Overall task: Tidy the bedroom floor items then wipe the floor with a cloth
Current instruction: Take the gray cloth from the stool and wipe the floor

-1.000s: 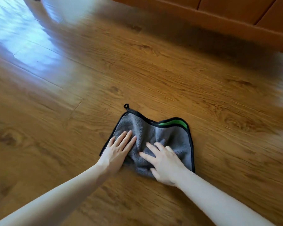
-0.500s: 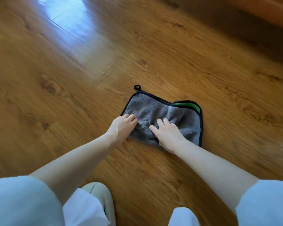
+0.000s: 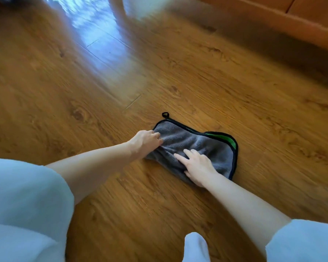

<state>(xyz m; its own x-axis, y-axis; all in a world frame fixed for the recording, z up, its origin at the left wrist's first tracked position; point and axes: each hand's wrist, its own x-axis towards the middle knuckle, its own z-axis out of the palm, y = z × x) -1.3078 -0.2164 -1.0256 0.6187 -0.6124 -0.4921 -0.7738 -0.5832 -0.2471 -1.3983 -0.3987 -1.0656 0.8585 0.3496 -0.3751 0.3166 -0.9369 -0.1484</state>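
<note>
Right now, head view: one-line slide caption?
Both hands on a grey cloth on the wood floor: left hand bunches its edge, right hand presses flat.

Cloth lies flat on the floor, left hand on its left edge, right hand on its near side.

I can read no text, label, brand or number anywhere in my view. The grey cloth carries only a plain green strip along its black-edged far side, with no lettering that I can make out, and the wooden floor shows grain and glare only.
</note>
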